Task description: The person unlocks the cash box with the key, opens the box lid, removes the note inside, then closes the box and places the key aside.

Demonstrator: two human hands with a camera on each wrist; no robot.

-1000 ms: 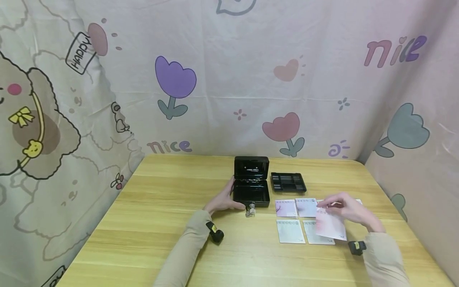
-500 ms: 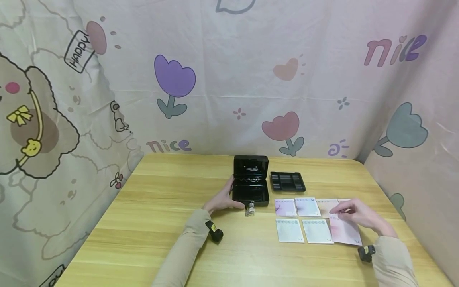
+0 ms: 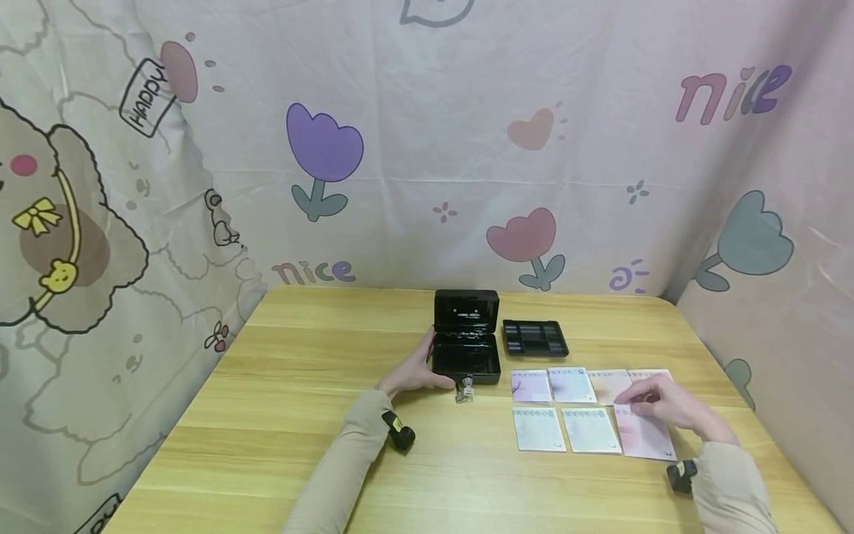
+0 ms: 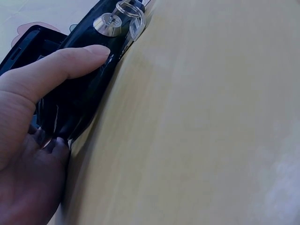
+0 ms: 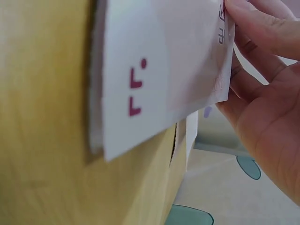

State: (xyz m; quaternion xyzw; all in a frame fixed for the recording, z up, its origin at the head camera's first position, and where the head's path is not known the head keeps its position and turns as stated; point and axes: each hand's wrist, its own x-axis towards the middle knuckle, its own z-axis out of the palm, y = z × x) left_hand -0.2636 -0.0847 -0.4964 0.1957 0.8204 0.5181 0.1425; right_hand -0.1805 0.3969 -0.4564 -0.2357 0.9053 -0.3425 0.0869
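A small black cash box (image 3: 465, 360) stands with its lid raised. My left hand (image 3: 415, 371) grips its left front corner. In the left wrist view the thumb (image 4: 61, 65) lies along the front wall, near a round lock (image 4: 108, 24) with a key in it. The other fingers are at the side, partly hidden. My right hand (image 3: 667, 400) pinches the upper edge of a pink printed note pad (image 3: 643, 436). The right wrist view shows the pad (image 5: 140, 89) with dark red marks, its near end close to the table. The fingertips behind it are hidden.
A black compartment tray (image 3: 535, 339) lies right of the box. A back row includes a lilac pad (image 3: 531, 387), a pale blue pad (image 3: 570, 386) and a beige pad (image 3: 606, 384). Two pale green pads (image 3: 539, 430) lie in front. A printed curtain (image 3: 400, 148) hangs behind the table.
My right hand has moved right with the pink pad, off the pale green pad, and lowered it to the right end of the front row. My left hand stays on the box.
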